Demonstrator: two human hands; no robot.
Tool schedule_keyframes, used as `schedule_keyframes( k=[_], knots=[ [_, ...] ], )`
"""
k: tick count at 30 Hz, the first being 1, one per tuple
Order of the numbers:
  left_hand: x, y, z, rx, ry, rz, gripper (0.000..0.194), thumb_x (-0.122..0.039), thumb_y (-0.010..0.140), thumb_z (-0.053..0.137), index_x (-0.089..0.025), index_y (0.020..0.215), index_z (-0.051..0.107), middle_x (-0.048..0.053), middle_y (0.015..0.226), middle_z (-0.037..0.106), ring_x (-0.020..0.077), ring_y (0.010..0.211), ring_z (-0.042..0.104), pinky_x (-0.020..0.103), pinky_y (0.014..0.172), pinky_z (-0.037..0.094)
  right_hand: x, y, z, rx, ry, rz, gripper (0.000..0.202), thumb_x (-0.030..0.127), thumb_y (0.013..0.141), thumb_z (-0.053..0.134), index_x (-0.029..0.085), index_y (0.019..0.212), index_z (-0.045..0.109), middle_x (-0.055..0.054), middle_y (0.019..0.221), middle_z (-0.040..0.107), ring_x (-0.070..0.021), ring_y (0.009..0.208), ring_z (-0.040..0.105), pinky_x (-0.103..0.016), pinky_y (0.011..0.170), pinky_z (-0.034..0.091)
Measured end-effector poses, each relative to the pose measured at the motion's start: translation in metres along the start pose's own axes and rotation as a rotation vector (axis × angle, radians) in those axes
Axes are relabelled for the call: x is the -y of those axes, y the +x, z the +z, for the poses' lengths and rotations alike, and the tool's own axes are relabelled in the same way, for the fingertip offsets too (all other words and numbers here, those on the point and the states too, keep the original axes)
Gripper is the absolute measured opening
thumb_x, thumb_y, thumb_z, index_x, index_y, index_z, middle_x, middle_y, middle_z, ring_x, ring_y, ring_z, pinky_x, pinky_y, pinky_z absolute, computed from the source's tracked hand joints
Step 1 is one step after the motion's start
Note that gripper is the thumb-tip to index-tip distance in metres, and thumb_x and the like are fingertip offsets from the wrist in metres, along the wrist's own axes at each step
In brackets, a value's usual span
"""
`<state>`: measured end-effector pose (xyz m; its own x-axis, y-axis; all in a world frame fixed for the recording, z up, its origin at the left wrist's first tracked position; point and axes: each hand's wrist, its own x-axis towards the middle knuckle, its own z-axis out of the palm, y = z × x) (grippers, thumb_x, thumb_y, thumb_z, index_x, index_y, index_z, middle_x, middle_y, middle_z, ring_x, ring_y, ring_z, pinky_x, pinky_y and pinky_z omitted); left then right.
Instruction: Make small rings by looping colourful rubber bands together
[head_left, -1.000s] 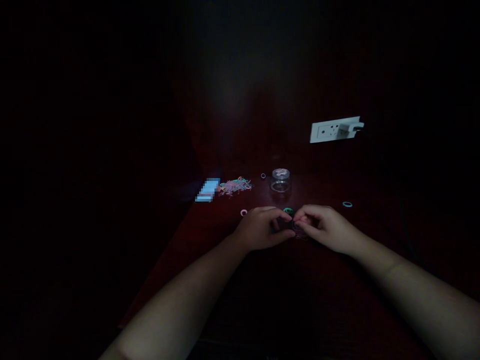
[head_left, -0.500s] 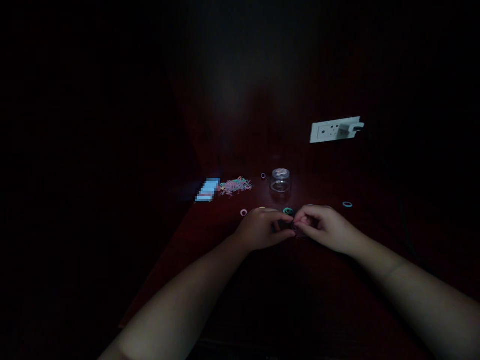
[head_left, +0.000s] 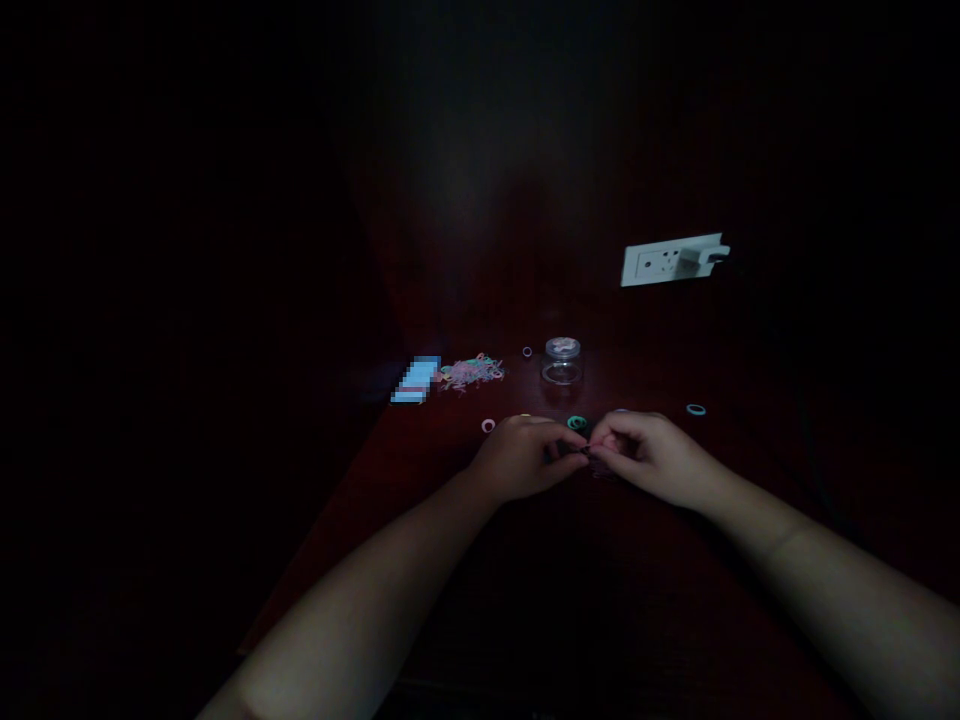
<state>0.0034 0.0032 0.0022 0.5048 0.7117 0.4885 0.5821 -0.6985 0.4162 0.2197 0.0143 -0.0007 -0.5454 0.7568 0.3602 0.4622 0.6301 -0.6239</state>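
My left hand (head_left: 525,457) and my right hand (head_left: 649,455) meet low over the dark red table. Thumb and fingers of each are pinched on a thin pinkish hair tie (head_left: 589,449) stretched in the small gap between them; its outline is faint in the dim light. Under the right fingertips lie a few purplish hair ties (head_left: 601,468), partly covered by that hand. Just beyond the fingers rests a green hair tie (head_left: 576,423). A pink hair tie (head_left: 488,426) is beside the left hand, and a yellow one is mostly hidden behind it.
A clear lidded jar (head_left: 562,362) stands behind the hands. Left of it are a heap of multicoloured hair ties (head_left: 474,372) and a lit phone (head_left: 416,380) near the table's left edge. A blue hair tie (head_left: 696,410) lies right. A wall socket (head_left: 673,260) holds a plug.
My left thumb and fingers have closed together, taking hold of the thin hair tie by the right fingertips. The other things have not moved.
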Motion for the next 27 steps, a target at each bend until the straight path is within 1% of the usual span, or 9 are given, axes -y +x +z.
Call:
schedule_keyframes(
  k=[6,15,19,27],
  knots=[
    [-0.0007,-0.0004,-0.0005,0.001,-0.014,-0.002,0.014,-0.032,0.082,0.07,-0.024,0.093,0.074,-0.002,0.078,0.073,0.01,0.062,0.064,0.027,0.07,0.052,-0.0019,-0.0006,0.0009,0.014,0.034,0.017,0.018,0.033,0.089,0.057,0.019,0.08,0.064,-0.001,0.065,0.062,-0.0137,0.058,0.053,-0.026,0.054,0.042],
    [0.0,-0.0005,-0.0003,0.002,-0.007,-0.016,0.013,-0.032,0.083,0.069,-0.025,0.092,0.075,-0.002,0.076,0.073,0.0104,0.063,0.064,0.027,0.07,0.052,-0.001,-0.0009,-0.0006,0.014,0.028,-0.012,0.018,0.031,0.09,0.056,0.019,0.08,0.064,-0.002,0.069,0.063,-0.0142,0.061,0.055,-0.026,0.058,0.042],
    [0.0013,-0.0007,0.0005,-0.004,-0.009,-0.014,0.012,-0.03,0.083,0.07,-0.024,0.092,0.075,-0.002,0.077,0.073,0.0097,0.063,0.064,0.027,0.072,0.052,0.0007,-0.0001,-0.0002,0.007,0.024,-0.016,0.019,0.03,0.091,0.055,0.018,0.08,0.065,-0.002,0.068,0.062,-0.0141,0.061,0.054,-0.026,0.057,0.042],
    [0.0051,-0.0012,0.0031,-0.017,-0.012,0.005,0.012,-0.027,0.084,0.068,-0.023,0.092,0.075,-0.002,0.077,0.074,0.0095,0.063,0.065,0.025,0.068,0.052,0.0035,0.0011,-0.0018,-0.003,-0.023,-0.058,0.019,0.027,0.091,0.055,0.018,0.082,0.068,-0.002,0.068,0.06,-0.0143,0.062,0.054,-0.027,0.06,0.041]
  ],
)
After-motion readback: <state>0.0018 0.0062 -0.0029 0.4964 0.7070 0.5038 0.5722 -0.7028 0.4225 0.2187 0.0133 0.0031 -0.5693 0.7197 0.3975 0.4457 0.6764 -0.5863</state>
